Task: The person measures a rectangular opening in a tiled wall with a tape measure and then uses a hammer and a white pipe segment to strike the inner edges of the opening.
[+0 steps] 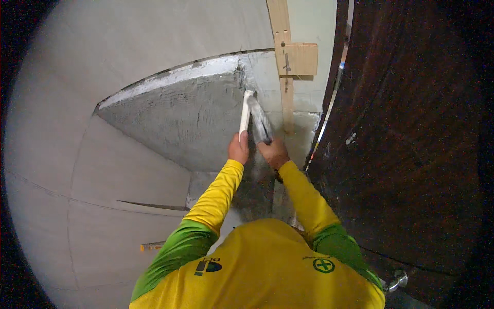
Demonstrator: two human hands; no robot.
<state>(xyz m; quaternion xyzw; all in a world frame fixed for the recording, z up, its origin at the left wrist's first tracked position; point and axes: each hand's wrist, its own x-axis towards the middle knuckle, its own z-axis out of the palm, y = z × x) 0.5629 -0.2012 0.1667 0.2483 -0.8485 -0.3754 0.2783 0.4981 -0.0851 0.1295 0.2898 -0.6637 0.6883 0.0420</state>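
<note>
My left hand (237, 148) is closed round the lower end of a slim white stick-like piece (245, 112), which points up and away from me. In my right hand (274, 153) is a flat grey-white tool (260, 121) with a darker part near my fingers; motion blurs it, so its exact kind is unclear. The tool slants up to the left, and its far end meets or overlaps the white piece's top. Both are held in front of a patch of rough grey mortar (175, 116) with a whitish strip (180, 77) along its upper edge.
Large pale panels (128, 41) surround the mortar at left and above. A wooden batten (279, 26) with a small wood block (301, 59) runs down at right. Beyond lies a dark brown surface (396, 129). A yellow-ended tool (152, 246) lies at lower left.
</note>
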